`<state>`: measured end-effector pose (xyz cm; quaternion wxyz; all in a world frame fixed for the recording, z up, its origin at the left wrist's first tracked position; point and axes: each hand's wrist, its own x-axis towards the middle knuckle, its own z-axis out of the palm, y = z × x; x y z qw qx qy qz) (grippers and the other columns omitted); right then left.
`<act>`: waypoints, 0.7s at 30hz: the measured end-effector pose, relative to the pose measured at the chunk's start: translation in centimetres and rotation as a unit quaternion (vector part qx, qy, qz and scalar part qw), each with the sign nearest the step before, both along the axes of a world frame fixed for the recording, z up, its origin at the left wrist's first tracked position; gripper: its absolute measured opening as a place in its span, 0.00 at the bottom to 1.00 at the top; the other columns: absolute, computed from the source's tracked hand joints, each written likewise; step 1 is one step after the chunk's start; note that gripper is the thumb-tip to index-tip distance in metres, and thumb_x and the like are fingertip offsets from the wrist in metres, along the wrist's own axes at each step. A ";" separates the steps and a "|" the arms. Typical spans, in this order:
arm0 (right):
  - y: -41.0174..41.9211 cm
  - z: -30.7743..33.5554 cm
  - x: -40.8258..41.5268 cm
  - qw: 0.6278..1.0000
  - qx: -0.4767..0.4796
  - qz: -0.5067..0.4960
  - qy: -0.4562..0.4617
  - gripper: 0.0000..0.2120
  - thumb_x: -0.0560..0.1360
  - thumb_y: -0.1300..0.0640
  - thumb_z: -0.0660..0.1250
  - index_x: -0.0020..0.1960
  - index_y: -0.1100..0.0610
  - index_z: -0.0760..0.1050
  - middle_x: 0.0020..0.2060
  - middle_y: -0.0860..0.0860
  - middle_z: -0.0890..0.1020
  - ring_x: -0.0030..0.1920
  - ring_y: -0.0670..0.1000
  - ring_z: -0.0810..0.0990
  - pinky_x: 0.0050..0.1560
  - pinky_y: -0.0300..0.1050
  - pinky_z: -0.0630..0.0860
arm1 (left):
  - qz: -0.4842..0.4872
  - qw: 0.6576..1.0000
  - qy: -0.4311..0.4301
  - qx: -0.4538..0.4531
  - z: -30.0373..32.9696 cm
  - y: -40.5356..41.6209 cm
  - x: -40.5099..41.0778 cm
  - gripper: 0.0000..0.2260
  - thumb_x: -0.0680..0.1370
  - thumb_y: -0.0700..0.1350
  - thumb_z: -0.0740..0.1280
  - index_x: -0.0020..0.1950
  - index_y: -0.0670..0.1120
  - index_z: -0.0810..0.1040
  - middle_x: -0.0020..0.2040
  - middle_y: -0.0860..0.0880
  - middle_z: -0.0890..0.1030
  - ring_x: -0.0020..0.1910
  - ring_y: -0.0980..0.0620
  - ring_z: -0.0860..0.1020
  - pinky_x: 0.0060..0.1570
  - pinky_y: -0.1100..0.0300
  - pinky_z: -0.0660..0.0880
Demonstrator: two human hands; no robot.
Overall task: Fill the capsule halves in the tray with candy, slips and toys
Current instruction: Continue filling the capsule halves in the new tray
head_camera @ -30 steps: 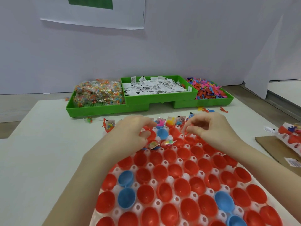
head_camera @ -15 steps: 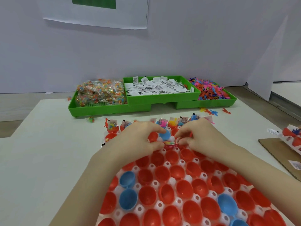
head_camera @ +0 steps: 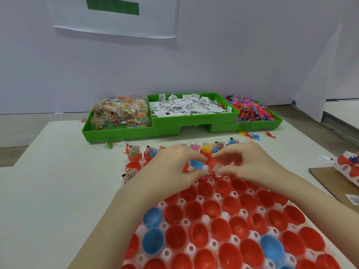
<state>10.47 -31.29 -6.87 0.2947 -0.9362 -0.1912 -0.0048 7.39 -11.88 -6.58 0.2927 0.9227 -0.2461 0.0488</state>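
Observation:
A white tray of red capsule halves, with a few blue ones, fills the near table. The halves in its far row hold candy, slips and toys. My left hand and my right hand meet over the tray's far part. Both pinch a small clear candy packet between thumb and fingertips, just above a blue half. The halves under my hands are hidden.
Three green bins stand at the back: candy packets, paper slips, small coloured toys. Loose toys lie in front of the bins. At the right are cardboard and another tray of filled capsules.
My hands came together from apart and moved slightly toward me. Both now pinch the candy packet between them over the blue half.

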 end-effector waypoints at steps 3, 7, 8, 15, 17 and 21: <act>0.0 0.0 0.0 1.000 0.001 -0.011 -0.012 0.11 0.65 0.55 0.76 0.48 0.49 0.82 0.36 0.36 0.79 0.38 0.37 0.77 0.39 0.28 0.71 | 0.014 0.999 -0.025 -0.022 0.2 0.2 0.0 0.12 0.76 0.48 0.65 0.59 0.52 0.79 0.57 0.57 0.78 0.58 0.59 0.72 0.57 0.65 0.65; -0.8 1.1 -0.2 0.995 0.063 -0.034 -0.070 0.04 0.66 0.50 0.73 0.41 0.45 0.82 0.32 0.37 0.81 0.36 0.38 0.77 0.37 0.26 0.69 | 0.050 0.994 -0.062 -0.075 0.9 0.8 -0.1 0.08 0.76 0.45 0.66 0.54 0.50 0.81 0.49 0.56 0.80 0.52 0.59 0.75 0.53 0.64 0.69; -1.3 1.5 0.1 0.990 0.097 -0.052 -0.092 0.01 0.66 0.50 0.72 0.38 0.45 0.81 0.32 0.37 0.81 0.35 0.38 0.77 0.35 0.26 0.69 | 0.074 0.989 -0.075 -0.105 1.0 1.3 -0.1 0.07 0.75 0.45 0.67 0.51 0.49 0.82 0.46 0.58 0.80 0.49 0.62 0.75 0.51 0.68 0.69; -6.9 -0.3 9.4 0.954 0.070 -0.272 -0.104 0.11 0.76 0.56 0.64 0.50 0.61 0.80 0.47 0.55 0.83 0.50 0.55 0.79 0.51 0.46 0.72 | 0.341 0.914 -0.084 -0.203 0.1 9.0 4.1 0.04 0.76 0.45 0.66 0.45 0.47 0.81 0.44 0.49 0.82 0.39 0.60 0.76 0.41 0.73 0.68; -7.8 -1.6 12.4 0.964 -0.045 -0.259 -0.037 0.14 0.79 0.56 0.60 0.60 0.62 0.76 0.58 0.57 0.79 0.59 0.56 0.75 0.57 0.46 0.70 | 0.379 0.918 -0.008 -0.112 -1.0 11.1 6.3 0.12 0.79 0.48 0.62 0.55 0.42 0.80 0.54 0.43 0.81 0.48 0.49 0.76 0.48 0.61 0.68; -7.8 -2.3 16.2 0.947 -0.168 -0.270 0.043 0.18 0.79 0.56 0.54 0.68 0.53 0.68 0.66 0.58 0.70 0.68 0.58 0.63 0.64 0.51 0.67 | 0.404 0.897 0.070 0.163 -2.9 12.6 9.1 0.21 0.80 0.58 0.49 0.63 0.50 0.74 0.58 0.47 0.79 0.58 0.47 0.75 0.54 0.56 0.67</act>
